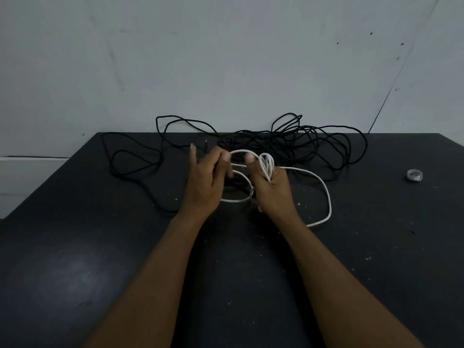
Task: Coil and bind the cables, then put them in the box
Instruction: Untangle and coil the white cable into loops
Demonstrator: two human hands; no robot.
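Slack of your white cable (327, 197) lies on the worktop (100, 247), looping out right of your right hand (272, 189), which grips the small coil (267, 164). Your left hand (207, 182) pinches the next strand. The black cable (301, 144) sits tangled behind both.

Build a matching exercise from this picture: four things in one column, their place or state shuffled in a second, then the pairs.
Things
1. white cable
2. black cable
3. small white roll
4. right hand

Place or state
A. loose tangle at the far edge of the table
B. lies alone far to the right
C. grips a bunch of loops
D. partly looped, slack trailing to the right

Pairs: 1-D, 2-A, 3-B, 4-C
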